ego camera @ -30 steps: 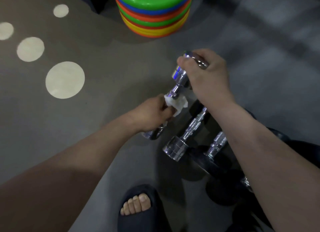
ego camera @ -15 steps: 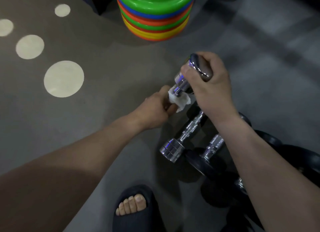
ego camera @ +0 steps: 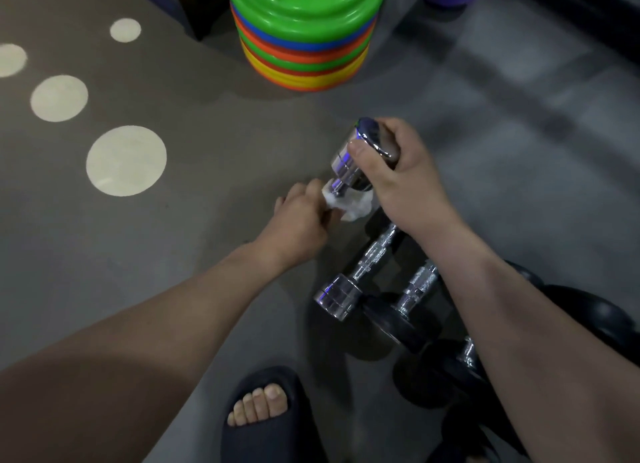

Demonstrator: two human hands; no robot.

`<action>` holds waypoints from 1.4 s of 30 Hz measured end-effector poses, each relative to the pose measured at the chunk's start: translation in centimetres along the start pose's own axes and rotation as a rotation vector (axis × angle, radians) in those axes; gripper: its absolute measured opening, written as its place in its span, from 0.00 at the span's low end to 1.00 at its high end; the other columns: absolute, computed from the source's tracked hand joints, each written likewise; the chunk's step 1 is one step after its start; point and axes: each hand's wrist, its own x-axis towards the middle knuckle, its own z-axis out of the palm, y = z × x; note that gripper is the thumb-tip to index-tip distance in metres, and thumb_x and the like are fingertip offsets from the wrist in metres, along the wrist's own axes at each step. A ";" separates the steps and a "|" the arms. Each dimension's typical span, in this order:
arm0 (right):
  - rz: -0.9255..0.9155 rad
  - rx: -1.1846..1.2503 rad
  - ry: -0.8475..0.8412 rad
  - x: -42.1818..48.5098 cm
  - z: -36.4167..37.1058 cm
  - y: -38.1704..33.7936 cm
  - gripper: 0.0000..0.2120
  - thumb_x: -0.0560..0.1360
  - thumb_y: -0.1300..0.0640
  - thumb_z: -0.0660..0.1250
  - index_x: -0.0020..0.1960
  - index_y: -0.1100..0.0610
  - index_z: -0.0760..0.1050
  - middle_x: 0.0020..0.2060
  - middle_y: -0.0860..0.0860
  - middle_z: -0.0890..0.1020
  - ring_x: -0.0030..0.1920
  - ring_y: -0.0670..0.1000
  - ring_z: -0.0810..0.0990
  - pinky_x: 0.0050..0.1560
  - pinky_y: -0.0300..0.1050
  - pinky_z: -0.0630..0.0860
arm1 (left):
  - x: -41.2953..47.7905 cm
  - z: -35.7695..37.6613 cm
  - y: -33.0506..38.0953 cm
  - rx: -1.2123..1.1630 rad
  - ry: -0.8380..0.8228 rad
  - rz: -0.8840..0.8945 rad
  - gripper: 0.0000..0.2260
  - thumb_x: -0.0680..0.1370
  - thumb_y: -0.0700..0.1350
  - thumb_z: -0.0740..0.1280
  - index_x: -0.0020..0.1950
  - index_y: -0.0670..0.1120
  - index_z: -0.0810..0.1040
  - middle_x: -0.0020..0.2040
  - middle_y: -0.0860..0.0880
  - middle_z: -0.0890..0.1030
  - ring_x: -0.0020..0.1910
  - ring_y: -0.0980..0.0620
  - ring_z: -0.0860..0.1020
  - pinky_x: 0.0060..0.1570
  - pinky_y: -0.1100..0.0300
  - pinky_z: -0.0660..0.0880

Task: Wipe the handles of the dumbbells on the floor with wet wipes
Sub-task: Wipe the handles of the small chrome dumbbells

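Observation:
My right hand (ego camera: 401, 185) grips the upper end of a small chrome dumbbell (ego camera: 349, 166) and holds it tilted above the floor. My left hand (ego camera: 298, 220) holds a white wet wipe (ego camera: 349, 204) wrapped round the dumbbell's handle, just under the chrome head; the handle and lower head are hidden by the wipe and hand. A second chrome dumbbell (ego camera: 360, 272) lies on the floor below, beside a black-headed dumbbell with a chrome handle (ego camera: 415, 286).
More black dumbbells (ego camera: 595, 317) lie at the lower right, partly behind my right forearm. A stack of coloured plastic discs (ego camera: 304, 29) stands ahead. My foot in a dark slipper (ego camera: 263, 417) is below. Pale round dots (ego camera: 126, 160) mark the floor at left.
The held dumbbell has tipped more upright and my left hand with the wipe has slid up the handle toward the upper head. My right hand keeps its grip.

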 end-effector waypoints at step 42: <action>0.075 0.030 0.085 1.9 1.0 -0.2 0.12 0.77 0.52 0.72 0.56 0.57 0.78 0.41 0.43 0.82 0.39 0.38 0.80 0.38 0.30 0.74 | -1.9 -1.7 -0.6 -0.416 0.097 0.125 0.11 0.86 0.43 0.57 0.55 0.49 0.79 0.46 0.61 0.76 0.45 0.68 0.74 0.46 0.76 0.66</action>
